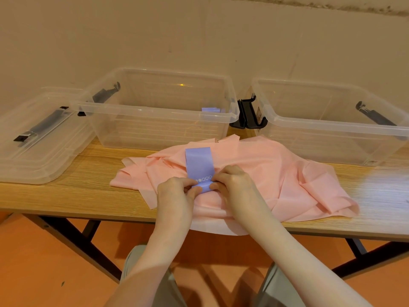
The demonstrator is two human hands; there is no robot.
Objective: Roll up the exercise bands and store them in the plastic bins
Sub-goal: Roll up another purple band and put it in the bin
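Note:
A short purple exercise band lies flat on top of a heap of wide pink bands in the middle of the wooden table. Its near end is curled into a small roll. My left hand and my right hand pinch that rolled end from either side with thumbs and fingertips. A clear plastic bin stands behind the heap, with a purple band inside at its right end. A second clear bin stands at the right.
A clear lid with black clips lies upside down at the table's left. Black latch handles hang between the two bins. The wall rises right behind the bins. The pink heap overhangs the table's front edge. My knees are below.

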